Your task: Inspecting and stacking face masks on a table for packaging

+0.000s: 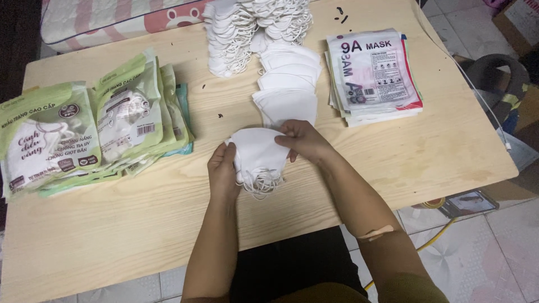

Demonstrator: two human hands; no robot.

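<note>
Both hands hold a small stack of folded white face masks (257,154) just above the wooden table (112,224). My left hand (223,171) grips the stack's left side. My right hand (304,140) pinches its upper right edge. The masks' white ear loops hang out below the stack. Right behind the held stack, a row of overlapping white masks (287,84) runs away toward the table's far edge.
A large heap of white masks (247,28) lies at the far middle. Green filled mask packets (90,132) are stacked at the left. A pile of flat white-and-pink packets (373,76) lies at the right. A white cable (477,90) runs along the table's right edge.
</note>
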